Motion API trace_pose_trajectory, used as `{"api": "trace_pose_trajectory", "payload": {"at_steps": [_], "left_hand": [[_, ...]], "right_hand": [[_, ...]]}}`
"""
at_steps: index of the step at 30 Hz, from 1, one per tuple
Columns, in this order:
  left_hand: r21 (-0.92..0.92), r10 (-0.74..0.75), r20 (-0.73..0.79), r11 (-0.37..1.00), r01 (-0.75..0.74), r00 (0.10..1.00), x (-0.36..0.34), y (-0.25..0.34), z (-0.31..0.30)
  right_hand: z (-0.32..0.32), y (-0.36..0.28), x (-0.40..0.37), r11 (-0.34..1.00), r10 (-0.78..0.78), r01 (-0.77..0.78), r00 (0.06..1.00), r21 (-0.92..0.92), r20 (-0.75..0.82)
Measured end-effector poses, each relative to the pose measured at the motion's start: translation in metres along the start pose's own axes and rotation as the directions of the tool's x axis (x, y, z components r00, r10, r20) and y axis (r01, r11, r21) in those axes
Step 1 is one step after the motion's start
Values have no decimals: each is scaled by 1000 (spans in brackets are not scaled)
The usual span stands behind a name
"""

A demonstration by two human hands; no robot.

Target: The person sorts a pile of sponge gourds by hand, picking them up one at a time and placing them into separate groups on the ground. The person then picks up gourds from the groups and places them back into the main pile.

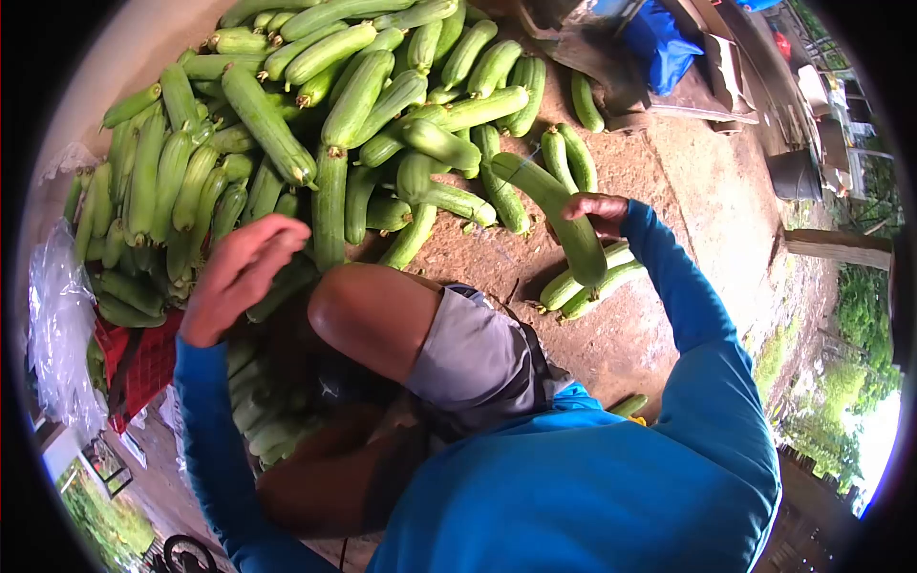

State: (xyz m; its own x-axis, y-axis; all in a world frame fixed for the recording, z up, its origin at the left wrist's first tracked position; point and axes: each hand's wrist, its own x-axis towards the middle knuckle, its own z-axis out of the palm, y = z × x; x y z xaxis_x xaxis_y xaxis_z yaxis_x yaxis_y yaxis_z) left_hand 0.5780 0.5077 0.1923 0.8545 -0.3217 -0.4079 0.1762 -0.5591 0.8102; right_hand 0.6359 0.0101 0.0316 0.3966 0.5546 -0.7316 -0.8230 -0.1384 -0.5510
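Observation:
Across the floor lies a big heap of long green luffa gourds (267, 129). My right hand (600, 212) is closed around the side of one luffa (546, 196), which is held up off the ground at a slant. Below that luffa, a pair of gourds (597, 289) lies on the floor. My left hand (246, 270) is raised at the left edge of the heap, fingers extended and nothing visible in them. Nearest to it are gourds beside my bent knee (368, 320).
A red crate (134, 368) and clear plastic sheeting (62, 325) stand at the left. More gourds lie in shadow beside my legs. A blue bag (661, 48), cardboard (726, 76) and a dark bucket (795, 175) are at the upper right. One gourd (629, 406) lies near my right side.

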Motion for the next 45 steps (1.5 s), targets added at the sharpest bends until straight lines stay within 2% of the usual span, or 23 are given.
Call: {"api": "trace_pose_trajectory", "payload": {"at_steps": [3, 6, 11, 12, 13, 14, 16, 19, 20, 21, 22, 24, 27, 28, 29, 30, 34, 37, 38, 39, 41, 43, 45], "left_hand": [[-45, 207, 134, 978, -203, 969, 31, 19, 33], [-198, 85, 178, 979, -49, 980, 43, 55, 55], [-424, -44, 70, 903, 69, 997, 55, 66, 80], [-519, -49, 60, 852, 73, 997, 61, 59, 79], [-608, -56, 50, 790, 75, 997, 66, 50, 76], [-853, 43, 79, 519, 45, 996, 66, 37, 72], [-827, -170, 29, 550, 119, 985, 59, 23, 56], [-767, -343, 27, 595, 240, 939, 37, 4, 43], [-747, -409, 21, 600, 287, 912, 29, -6, 40], [-747, -416, 19, 599, 289, 909, 18, -17, 33], [-749, -392, 56, 591, 298, 918, 3, -31, 22], [-755, -376, 84, 580, 305, 923, -23, -49, 3], [-753, -368, -34, 620, 219, 929, -69, -60, -14], [-769, -422, -89, 605, 207, 902, -84, -66, -21], [-790, -487, -153, 583, 190, 860, -105, -74, -26], [-795, -486, -203, 588, 146, 850, -127, -86, -31], [-890, -602, -404, 433, -144, 688, -213, -123, -22], [-805, -588, -591, 471, -360, 553, -285, -148, 11], [-746, -568, -666, 484, -457, 484, -307, -156, 26], [-732, -596, -677, 480, -484, 432, -326, -166, 44], [-661, -652, -685, 369, -653, 325, -364, -186, 89], [-627, -760, -618, 320, -710, 203, -388, -220, 139], [-533, -857, -515, 292, -795, 31, -397, -242, 179]], "right_hand": [[4, 17, 3, 988, -154, 151, 985, 46, 79], [95, -31, -20, 988, -139, 144, 986, 46, -93], [183, -74, 27, 710, -635, 613, 770, -345, 61], [202, -96, 24, 785, -457, 486, 873, -384, 171], [204, -86, 57, 797, -509, 559, 825, -227, 245], [215, -91, 51, 822, -498, 543, 832, -174, 246], [228, -81, 51, 815, -559, 579, 797, -23, 231], [176, -39, 75, 755, -586, 553, 810, -352, 14], [136, -4, 107, 649, -733, 676, 679, -349, -50], [109, 22, 119, 719, -688, 561, 659, -410, -305], [51, 66, 152, 376, -887, 246, 375, -893, -270], [17, 100, 147, 649, -624, -139, 465, -748, -628], [-8, 131, 157, 603, -581, -199, 553, -772, -596], [-21, 143, 168, 459, -758, 8, 526, -888, -387], [-40, 153, 190, 442, -689, -34, 626, -896, -364], [-47, 164, 203, 394, -763, -65, 534, -917, -365], [-35, 132, 192, 336, -646, -165, 676, -927, -354], [-25, 99, 155, 499, -477, -37, 823, -866, -309], [-61, 113, 159, 676, -485, 200, 846, -709, -223], [-90, 110, 150, 847, -215, 31, 934, -531, -287], [-98, 101, 117, 997, -81, 76, 946, -28, -313], [24, 62, 45, 934, -353, 267, 788, -236, -505], [19, 43, 18, 963, -260, 181, 814, -199, -519]]}}
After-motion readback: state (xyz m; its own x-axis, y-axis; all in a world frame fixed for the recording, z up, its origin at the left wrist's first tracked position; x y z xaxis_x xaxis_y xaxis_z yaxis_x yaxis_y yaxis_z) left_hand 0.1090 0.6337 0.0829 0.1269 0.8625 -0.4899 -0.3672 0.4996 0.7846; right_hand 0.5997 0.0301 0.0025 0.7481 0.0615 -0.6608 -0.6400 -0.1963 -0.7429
